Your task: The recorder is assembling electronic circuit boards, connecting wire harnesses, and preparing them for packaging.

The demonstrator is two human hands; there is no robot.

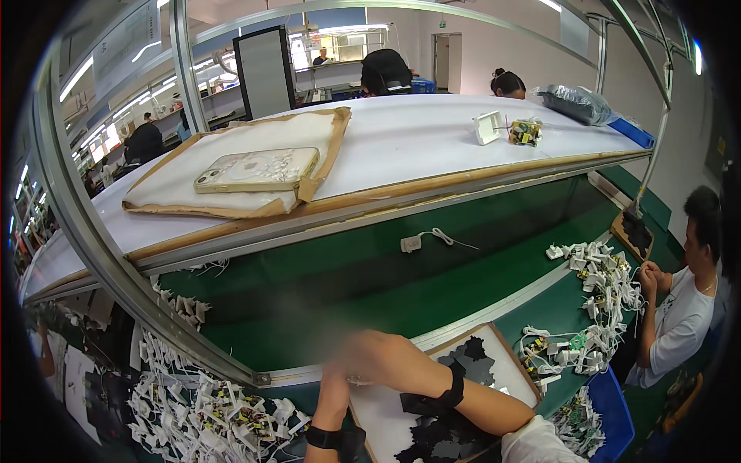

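My left hand (335,386) and my right hand (390,357) are close together over the left edge of a white-lined tray (378,413). A blur covers their fingers, so I cannot make out how they are curled or what they hold. Both wrists wear black bands. Black and grey flat pieces (472,361) lie in the tray, partly hidden under my right forearm. To the left of my hands is a heap of white charger housings (204,417) with cables and exposed circuit boards.
Beyond my hands runs a green conveyor belt (324,278) carrying one white charger (411,244). More chargers (602,289) are piled at right, near a blue bin (617,409) and a seated co-worker (683,309). A raised shelf (409,147) holds a phone (258,170); a metal post (100,208) stands left.
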